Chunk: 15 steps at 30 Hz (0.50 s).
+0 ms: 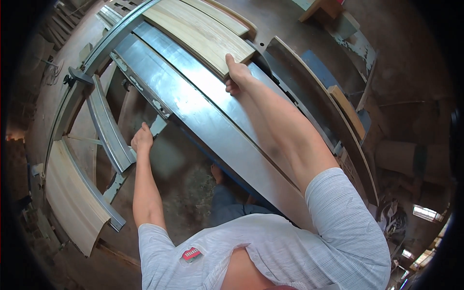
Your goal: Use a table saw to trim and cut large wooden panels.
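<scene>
My right hand (238, 76) grips the near end of a pale wooden board (193, 30), thumb on top and fingers curled at its end edge. The board lies lengthwise on a shiny metal machine table (169, 79), which has a long narrow slot along it. My left hand (142, 138) is closed, thumb up, beside the end of a grey metal rail (109, 126). A worn, paint-chipped metal bar (158, 125) passes by that hand. What the left fingers grip is hidden.
Left of the table runs an open metal frame with a long fence (67, 104) and a black clamp (79, 77). A wide wooden panel (72, 193) lies on the frame's near end. Along the table's right side stand a long dark panel (319, 101) and a wood offcut (347, 112).
</scene>
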Each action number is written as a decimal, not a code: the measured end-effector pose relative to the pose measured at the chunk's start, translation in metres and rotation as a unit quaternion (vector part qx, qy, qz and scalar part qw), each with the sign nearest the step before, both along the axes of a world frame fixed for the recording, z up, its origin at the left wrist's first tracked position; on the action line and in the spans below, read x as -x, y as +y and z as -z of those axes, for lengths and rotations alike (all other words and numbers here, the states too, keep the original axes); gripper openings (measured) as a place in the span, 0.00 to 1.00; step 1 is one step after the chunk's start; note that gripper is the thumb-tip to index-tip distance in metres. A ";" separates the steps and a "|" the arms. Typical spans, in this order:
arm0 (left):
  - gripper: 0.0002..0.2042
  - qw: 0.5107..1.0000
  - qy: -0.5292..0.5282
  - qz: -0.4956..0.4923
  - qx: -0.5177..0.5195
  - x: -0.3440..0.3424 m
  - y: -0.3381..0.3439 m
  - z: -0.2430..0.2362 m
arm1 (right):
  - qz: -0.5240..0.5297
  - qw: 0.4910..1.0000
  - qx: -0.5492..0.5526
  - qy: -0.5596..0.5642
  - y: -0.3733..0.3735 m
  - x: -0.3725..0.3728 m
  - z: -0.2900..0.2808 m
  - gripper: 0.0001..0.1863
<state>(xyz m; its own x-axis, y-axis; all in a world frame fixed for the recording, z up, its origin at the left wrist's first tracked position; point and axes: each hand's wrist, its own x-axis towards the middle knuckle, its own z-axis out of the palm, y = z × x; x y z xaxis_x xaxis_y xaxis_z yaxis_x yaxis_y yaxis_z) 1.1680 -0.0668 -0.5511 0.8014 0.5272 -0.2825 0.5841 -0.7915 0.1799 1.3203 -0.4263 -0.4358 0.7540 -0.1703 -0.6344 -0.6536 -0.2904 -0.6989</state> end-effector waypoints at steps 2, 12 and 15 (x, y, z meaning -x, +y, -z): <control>0.35 1.000 -0.016 -0.002 0.002 -0.003 0.001 0.000 | 0.043 0.994 0.063 -0.076 0.007 0.000 -0.001 0.35; 0.34 1.000 -0.019 0.009 -0.002 -0.006 0.007 -0.001 | 0.060 0.995 0.012 -0.073 0.018 -0.009 -0.004 0.26; 0.34 0.999 -0.027 0.023 -0.010 -0.011 0.000 -0.002 | 0.052 0.996 0.027 -0.073 0.009 -0.019 0.007 0.24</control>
